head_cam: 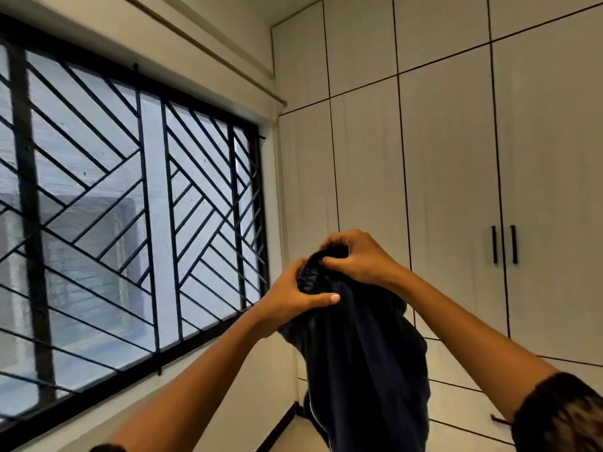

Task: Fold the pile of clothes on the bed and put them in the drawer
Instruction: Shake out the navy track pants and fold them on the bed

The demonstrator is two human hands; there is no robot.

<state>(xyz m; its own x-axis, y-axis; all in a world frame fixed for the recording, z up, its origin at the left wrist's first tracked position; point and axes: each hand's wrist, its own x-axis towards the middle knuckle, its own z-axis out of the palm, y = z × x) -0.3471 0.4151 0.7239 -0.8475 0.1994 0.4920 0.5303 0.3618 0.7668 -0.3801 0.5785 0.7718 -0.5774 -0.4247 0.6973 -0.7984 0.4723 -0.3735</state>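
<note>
The barred window (130, 207) is on your left. In front of it your left hand (293, 298) grips the bunched top of the dark garment (365, 370) (thumb flat across the cloth), which hangs in mid-air. Your right hand (362, 259), fingers curled, pinches the same top edge, before the white wardrobe (456, 158).

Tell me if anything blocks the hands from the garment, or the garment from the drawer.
Nothing blocks the grasp: the left hand and right hand both grip the garment at its bunched top. The drawer-like panels low on the wardrobe look shut; nothing else visible stands between.
</note>
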